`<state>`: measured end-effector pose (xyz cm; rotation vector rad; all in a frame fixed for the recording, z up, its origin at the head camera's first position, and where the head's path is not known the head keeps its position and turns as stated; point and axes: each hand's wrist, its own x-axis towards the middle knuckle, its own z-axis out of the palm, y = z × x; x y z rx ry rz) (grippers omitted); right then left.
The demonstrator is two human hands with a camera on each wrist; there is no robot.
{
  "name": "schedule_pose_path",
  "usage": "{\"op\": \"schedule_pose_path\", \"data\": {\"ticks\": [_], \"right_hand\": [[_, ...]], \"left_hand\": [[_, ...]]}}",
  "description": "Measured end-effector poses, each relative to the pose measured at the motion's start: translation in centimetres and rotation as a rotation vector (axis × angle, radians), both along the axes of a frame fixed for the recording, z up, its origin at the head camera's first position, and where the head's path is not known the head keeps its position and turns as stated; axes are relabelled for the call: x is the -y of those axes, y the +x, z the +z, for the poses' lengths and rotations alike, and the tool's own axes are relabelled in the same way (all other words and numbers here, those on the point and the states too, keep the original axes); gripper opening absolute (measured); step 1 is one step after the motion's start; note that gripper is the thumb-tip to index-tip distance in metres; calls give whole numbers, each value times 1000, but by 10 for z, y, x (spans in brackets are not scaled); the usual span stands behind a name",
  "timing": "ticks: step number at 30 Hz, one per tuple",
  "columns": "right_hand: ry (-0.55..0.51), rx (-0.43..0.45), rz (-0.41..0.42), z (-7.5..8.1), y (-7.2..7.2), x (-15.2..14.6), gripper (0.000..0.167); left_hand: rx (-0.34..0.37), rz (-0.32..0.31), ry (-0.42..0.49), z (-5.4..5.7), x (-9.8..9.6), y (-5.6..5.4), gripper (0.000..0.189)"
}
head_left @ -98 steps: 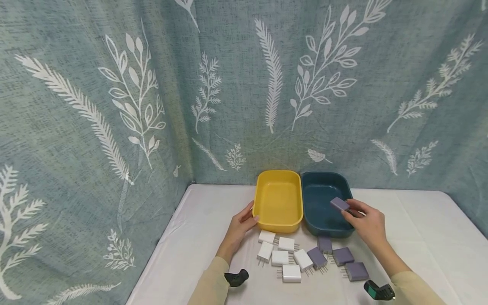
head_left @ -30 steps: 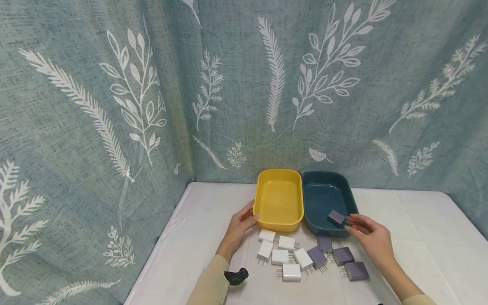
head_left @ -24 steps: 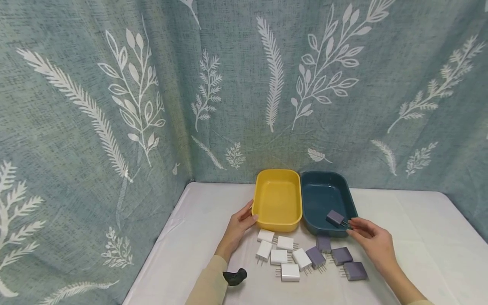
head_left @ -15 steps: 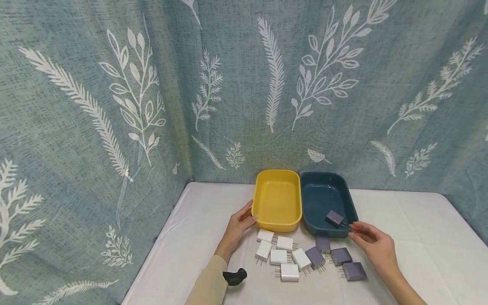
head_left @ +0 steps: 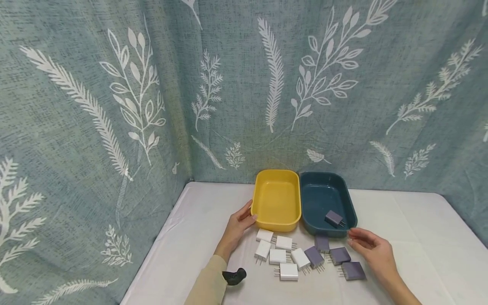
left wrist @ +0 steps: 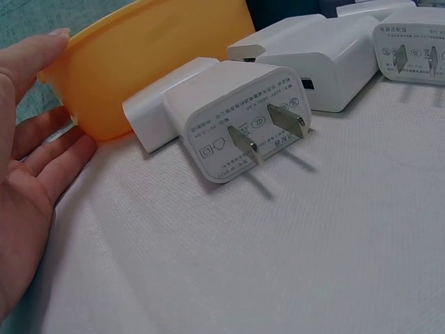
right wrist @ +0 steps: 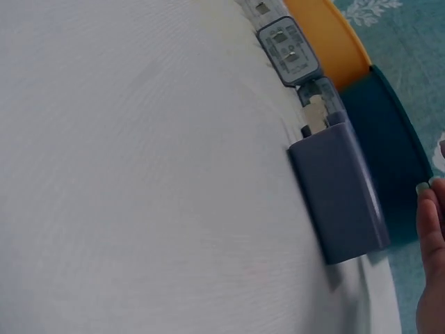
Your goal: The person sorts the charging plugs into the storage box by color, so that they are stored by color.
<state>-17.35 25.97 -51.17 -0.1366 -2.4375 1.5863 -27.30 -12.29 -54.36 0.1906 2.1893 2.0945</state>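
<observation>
My left hand holds the near left corner of a yellow tray; the left wrist view shows the thumb at the rim and the fingers under it against the wall. Beside it stands a dark blue tray with one purple-grey charger plug inside, prongs toward the near right corner. At that corner is my right hand, its fingers loosely bent and holding nothing. Several white charger plugs lie before the yellow tray. More purple-grey plugs lie before the blue one, the nearest left of my right hand.
A white cloth covers the table. A blue-green leaf-patterned curtain hangs behind the trays and along the left side. A black strap-like device sits at the left wrist.
The right hand lowered the purple-grey plug into the blue tray and let it go. It then drew back toward the near right corner. The left hand stayed on the yellow tray.
</observation>
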Motion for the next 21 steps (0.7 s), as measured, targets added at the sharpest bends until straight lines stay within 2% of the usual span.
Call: {"op": "schedule_pose_path", "data": {"ticks": [8, 15, 21], "right_hand": [[-33, 54, 105, -14, 2, -8, 45], [-40, 190, 123, -21, -1, -12, 57], [-29, 237, 148, -23, -2, -13, 59]], "left_hand": [[21, -9, 11, 5, -1, 2, 62], [28, -42, 16, 24, 0, 11, 64], [29, -45, 19, 25, 1, 12, 64]]}}
